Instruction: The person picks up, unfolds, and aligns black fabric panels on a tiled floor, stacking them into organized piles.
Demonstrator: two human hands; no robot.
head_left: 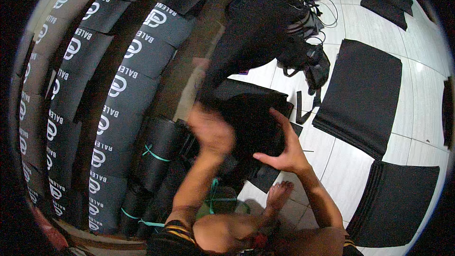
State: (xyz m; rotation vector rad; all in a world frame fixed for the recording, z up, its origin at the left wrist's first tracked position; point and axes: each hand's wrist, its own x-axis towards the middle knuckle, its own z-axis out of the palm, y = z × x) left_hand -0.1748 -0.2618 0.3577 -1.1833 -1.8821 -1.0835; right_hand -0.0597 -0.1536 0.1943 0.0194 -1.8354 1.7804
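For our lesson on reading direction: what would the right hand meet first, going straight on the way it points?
The right hand would probably meet the black material between the two hands; depth and contact there are unclear.

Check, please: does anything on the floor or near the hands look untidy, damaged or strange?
Black pieces at the upper right lie askew, unlike the neat stack below them, and thin cords loop loosely over the tiles. No spill shows; the black material between the left hand and right hand is too dark to judge for damage.
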